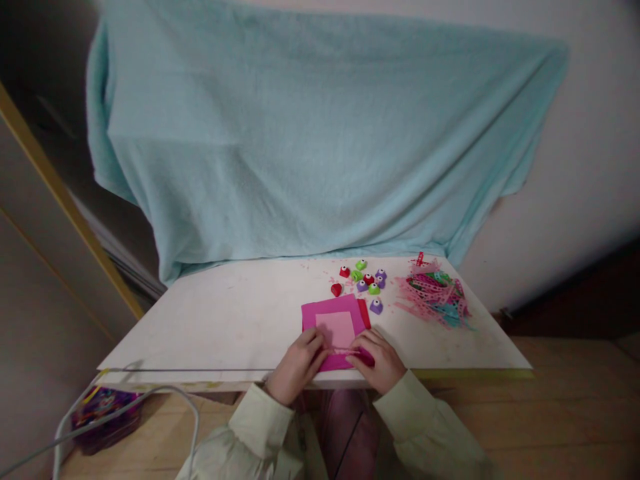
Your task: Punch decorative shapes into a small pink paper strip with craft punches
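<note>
Pinching pink strip (345, 351) between left hand (296, 367), right hand (380, 360).

Paper stack (334, 321) on table (225, 327), punches (364, 280) behind, scraps (436, 293) right

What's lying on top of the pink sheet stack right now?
A paler pink square lies on the pink stack; both hands, left and right, rest on its near edge, hiding that part. A red sheet peeks out underneath.

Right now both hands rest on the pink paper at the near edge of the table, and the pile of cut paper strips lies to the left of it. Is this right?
Not quite. The head view shows the pile of cut paper strips to the right of the pink paper, not left. Both the left hand and right hand do rest on it at the table near edge.
</note>
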A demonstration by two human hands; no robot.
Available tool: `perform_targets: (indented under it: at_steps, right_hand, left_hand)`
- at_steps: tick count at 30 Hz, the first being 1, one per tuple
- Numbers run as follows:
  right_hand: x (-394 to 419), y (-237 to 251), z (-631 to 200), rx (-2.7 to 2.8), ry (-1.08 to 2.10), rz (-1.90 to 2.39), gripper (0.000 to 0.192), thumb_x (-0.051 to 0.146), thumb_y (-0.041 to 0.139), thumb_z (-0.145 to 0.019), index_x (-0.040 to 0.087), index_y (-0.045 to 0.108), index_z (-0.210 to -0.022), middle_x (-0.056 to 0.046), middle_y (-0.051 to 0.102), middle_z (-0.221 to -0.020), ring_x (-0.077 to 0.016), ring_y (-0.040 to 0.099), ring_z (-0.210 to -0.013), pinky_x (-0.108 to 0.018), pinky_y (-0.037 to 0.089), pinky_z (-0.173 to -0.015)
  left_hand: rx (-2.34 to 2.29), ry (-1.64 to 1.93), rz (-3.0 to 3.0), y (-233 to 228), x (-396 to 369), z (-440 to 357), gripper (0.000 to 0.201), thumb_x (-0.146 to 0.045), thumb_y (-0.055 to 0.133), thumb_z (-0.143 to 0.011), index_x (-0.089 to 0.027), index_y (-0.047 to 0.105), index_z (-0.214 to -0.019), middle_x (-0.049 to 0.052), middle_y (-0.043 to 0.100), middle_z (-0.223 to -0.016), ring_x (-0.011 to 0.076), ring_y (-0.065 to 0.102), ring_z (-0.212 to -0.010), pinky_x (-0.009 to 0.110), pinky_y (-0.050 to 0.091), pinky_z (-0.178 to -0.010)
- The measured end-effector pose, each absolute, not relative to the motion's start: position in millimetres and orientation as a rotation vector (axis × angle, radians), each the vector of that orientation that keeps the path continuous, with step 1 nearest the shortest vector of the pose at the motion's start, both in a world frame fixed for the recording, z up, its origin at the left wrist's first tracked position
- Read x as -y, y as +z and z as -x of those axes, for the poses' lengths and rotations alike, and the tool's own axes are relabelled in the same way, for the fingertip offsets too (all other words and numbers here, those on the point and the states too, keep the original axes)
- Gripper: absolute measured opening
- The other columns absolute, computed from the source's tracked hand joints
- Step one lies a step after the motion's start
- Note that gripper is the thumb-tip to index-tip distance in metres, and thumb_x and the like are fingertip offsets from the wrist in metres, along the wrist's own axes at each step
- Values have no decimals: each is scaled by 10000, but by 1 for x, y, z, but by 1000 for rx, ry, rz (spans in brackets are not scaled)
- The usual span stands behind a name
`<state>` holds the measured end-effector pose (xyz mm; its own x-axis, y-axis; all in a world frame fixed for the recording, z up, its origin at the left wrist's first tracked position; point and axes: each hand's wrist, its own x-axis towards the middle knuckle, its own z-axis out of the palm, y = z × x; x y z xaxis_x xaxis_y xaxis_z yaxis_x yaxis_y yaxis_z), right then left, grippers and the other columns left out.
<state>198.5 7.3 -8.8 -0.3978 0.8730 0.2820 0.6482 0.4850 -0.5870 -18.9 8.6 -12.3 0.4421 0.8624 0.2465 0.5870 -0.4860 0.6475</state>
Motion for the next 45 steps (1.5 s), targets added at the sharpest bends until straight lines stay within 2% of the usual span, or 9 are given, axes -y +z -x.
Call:
perform_targets:
  at_steps: [9, 19, 34, 41, 45]
  right_hand:
    - [-12, -10, -192, 2145, 460, 1304, 67, 177, 535, -835, 204, 560, -779, -25, 548, -799, -180, 503, -816, -296, 401, -739]
    - [-21, -12, -188, 2162, 464, 1386, 78, 146, 569, -760, 197, 529, -715, 0, 512, -721, -155, 480, -723, -252, 372, -654]
    - [-24, -14, -186, 2162, 456, 1444, 89, 151, 595, -720, 202, 527, -695, 5, 512, -708, -150, 487, -707, -237, 374, -627]
    - [-25, -12, -186, 2152, 454, 1452, 97, 177, 611, -716, 201, 527, -673, 10, 515, -686, -142, 492, -685, -230, 375, -611]
    - [-26, -11, -186, 2132, 489, 1470, 101, 179, 622, -708, 196, 538, -657, 16, 517, -660, -136, 495, -660, -224, 371, -586]
  left_hand:
    - [-1206, 800, -2236, -11, -11, 17, 131, -210, 390, -915, -183, 518, -908, 53, 494, -941, 160, 524, -839, 289, 460, -780]
    - [-1175, 772, -2277, -9, -13, 18, 73, -191, 452, -879, -180, 523, -886, 49, 481, -932, 154, 522, -820, 273, 460, -765]
    - [-1189, 741, -2364, -9, -15, 12, 122, -167, 440, -864, -178, 506, -966, 72, 465, -1002, 185, 512, -906, 341, 468, -844]
    - [-1251, 745, -2406, -9, -14, 12, 153, -194, 456, -857, -179, 513, -998, 70, 465, -972, 181, 512, -845, 331, 474, -770]
    - [-1218, 763, -2426, -2, -12, 12, 158, -174, 451, -858, -180, 555, -977, 79, 475, -963, 191, 487, -877, 326, 449, -770]
